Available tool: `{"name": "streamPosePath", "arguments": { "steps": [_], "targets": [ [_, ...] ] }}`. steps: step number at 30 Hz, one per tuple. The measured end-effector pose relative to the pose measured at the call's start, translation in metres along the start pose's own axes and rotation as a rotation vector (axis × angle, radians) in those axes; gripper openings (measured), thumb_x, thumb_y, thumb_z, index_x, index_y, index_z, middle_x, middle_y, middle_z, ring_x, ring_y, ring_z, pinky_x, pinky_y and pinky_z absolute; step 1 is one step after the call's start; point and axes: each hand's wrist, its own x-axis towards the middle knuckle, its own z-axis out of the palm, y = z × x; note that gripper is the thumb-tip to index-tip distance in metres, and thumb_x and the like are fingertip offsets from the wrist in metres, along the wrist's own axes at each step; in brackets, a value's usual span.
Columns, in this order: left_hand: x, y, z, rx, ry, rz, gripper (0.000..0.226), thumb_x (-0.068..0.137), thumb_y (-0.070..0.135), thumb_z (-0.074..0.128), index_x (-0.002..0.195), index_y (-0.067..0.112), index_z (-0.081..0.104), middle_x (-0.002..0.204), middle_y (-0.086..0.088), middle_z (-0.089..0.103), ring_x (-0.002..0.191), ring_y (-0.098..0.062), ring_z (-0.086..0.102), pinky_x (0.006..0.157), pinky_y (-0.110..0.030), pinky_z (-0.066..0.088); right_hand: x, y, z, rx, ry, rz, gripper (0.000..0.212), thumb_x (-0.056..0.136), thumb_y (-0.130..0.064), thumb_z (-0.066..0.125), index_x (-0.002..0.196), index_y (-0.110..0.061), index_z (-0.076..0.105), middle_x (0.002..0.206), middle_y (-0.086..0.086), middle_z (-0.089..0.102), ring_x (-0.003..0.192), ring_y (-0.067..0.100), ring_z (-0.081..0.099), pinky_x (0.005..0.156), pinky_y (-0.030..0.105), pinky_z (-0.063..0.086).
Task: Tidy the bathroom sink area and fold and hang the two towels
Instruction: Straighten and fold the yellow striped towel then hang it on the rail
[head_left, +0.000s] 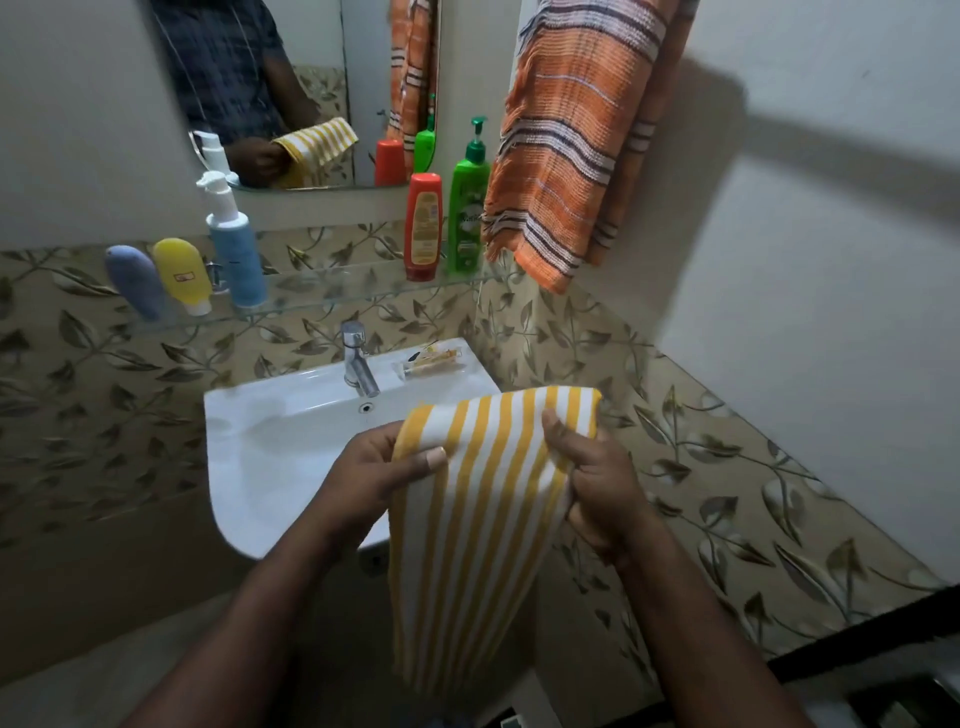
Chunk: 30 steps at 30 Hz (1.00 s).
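- Two hands hold the yellow-striped towel (483, 519) above the sink's (234, 415) front right corner, and its long end hangs below the rim.
- Our left hand (374, 473) pinches the towel's upper left edge, thumb on top and fingers underneath. Our right hand (597, 478) curls round the right edge and bunches the cloth.
- We judge the folded layers may slide apart if either pinch loosens, since the hanging end pulls downward.
- Swinging the cloth inward could drag it through the basin, which may be wet.
- Lifting it toward the orange towel (571, 145) risks brushing the green bottle (467, 218) and red bottle (423, 228) at the glass shelf's (337, 283) right end and tipping them.
- We cannot see the rail, so we might crowd or dislodge the orange towel.
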Motion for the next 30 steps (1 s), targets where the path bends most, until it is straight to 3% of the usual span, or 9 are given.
{"name": "streamPosePath", "arguments": {
  "steps": [4, 7, 9, 11, 13, 19, 22, 25, 30],
  "targets": [
    [0.001, 0.008, 0.005, -0.119, 0.019, 0.033, 0.024, 0.087, 0.024, 0.083, 0.11, 0.02, 0.082, 0.113, -0.013, 0.081, 0.1, -0.029, 0.08, 0.075, -0.03, 0.063, -0.009, 0.003, -0.007, 0.018, -0.166, -0.039, 0.049, 0.089, -0.021, 0.071, 0.133, 0.0, 0.063, 0.132, 0.025, 0.071, 0.121, 0.042, 0.069, 0.102, 0.054, 0.058],
    [0.002, 0.013, 0.007, -0.194, 0.048, 0.049, 0.033, 0.087, 0.026, 0.078, 0.119, 0.019, 0.079, 0.119, -0.014, 0.079, 0.106, -0.032, 0.078, 0.079, -0.033, 0.064, -0.016, 0.024, -0.007, -0.195, -0.094, -0.057, 0.042, 0.081, -0.011, 0.08, 0.122, -0.006, 0.071, 0.121, 0.019, 0.077, 0.115, 0.043, 0.071, 0.099, 0.054, 0.059],
    [0.0, 0.014, 0.002, -0.205, 0.01, 0.061, 0.039, 0.09, 0.031, 0.081, 0.127, 0.021, 0.073, 0.122, -0.011, 0.078, 0.108, -0.029, 0.077, 0.079, -0.031, 0.064, -0.02, 0.031, -0.002, -0.172, -0.016, -0.071, 0.036, 0.084, -0.016, 0.086, 0.117, -0.006, 0.075, 0.118, 0.021, 0.077, 0.113, 0.045, 0.072, 0.096, 0.057, 0.06],
    [-0.005, 0.01, -0.006, -0.08, -0.055, 0.03, 0.051, 0.083, 0.038, 0.088, 0.13, 0.031, 0.07, 0.124, -0.002, 0.078, 0.11, -0.019, 0.077, 0.085, -0.03, 0.064, -0.022, 0.025, 0.004, -0.075, 0.027, -0.059, 0.026, 0.087, -0.023, 0.077, 0.108, -0.008, 0.082, 0.117, 0.024, 0.077, 0.111, 0.044, 0.074, 0.093, 0.055, 0.062],
    [-0.01, 0.004, -0.009, 0.115, -0.113, -0.017, 0.043, 0.079, 0.036, 0.091, 0.12, 0.036, 0.077, 0.119, 0.002, 0.081, 0.108, -0.017, 0.078, 0.092, -0.035, 0.064, -0.02, 0.016, 0.007, -0.032, 0.055, -0.043, 0.023, 0.087, -0.025, 0.075, 0.101, -0.009, 0.084, 0.116, 0.027, 0.076, 0.11, 0.044, 0.074, 0.095, 0.056, 0.061],
    [-0.008, 0.012, 0.003, -0.066, -0.007, 0.058, 0.023, 0.085, 0.029, 0.076, 0.107, 0.026, 0.083, 0.109, -0.008, 0.082, 0.098, -0.022, 0.08, 0.075, -0.024, 0.062, -0.025, -0.002, -0.002, 0.032, -0.04, -0.086, 0.053, 0.089, -0.012, 0.076, 0.137, 0.002, 0.059, 0.13, 0.025, 0.071, 0.12, 0.041, 0.07, 0.101, 0.051, 0.059],
    [-0.002, 0.014, 0.01, -0.1, -0.032, 0.044, 0.031, 0.089, 0.03, 0.077, 0.118, 0.021, 0.078, 0.116, -0.01, 0.08, 0.106, -0.028, 0.078, 0.079, -0.029, 0.063, -0.03, 0.008, -0.008, -0.133, 0.03, -0.05, 0.059, 0.084, -0.01, 0.084, 0.137, 0.002, 0.06, 0.127, 0.023, 0.073, 0.116, 0.043, 0.071, 0.099, 0.055, 0.058],
    [0.002, 0.01, 0.007, -0.041, -0.135, 0.001, 0.042, 0.088, 0.028, 0.081, 0.129, 0.025, 0.072, 0.122, -0.006, 0.079, 0.11, -0.025, 0.077, 0.085, -0.03, 0.063, -0.026, 0.009, -0.013, -0.077, 0.113, -0.052, 0.055, 0.081, -0.016, 0.083, 0.129, 0.005, 0.065, 0.123, 0.027, 0.073, 0.112, 0.047, 0.072, 0.098, 0.06, 0.058],
    [0.018, 0.006, 0.017, 0.048, -0.121, -0.041, 0.022, 0.089, 0.032, 0.082, 0.11, 0.023, 0.083, 0.113, -0.01, 0.082, 0.106, -0.031, 0.078, 0.083, -0.032, 0.064, -0.019, 0.01, -0.024, -0.029, 0.078, -0.066, 0.059, 0.085, -0.022, 0.081, 0.135, 0.001, 0.061, 0.127, 0.026, 0.072, 0.117, 0.047, 0.07, 0.097, 0.058, 0.059]
  ]
}}
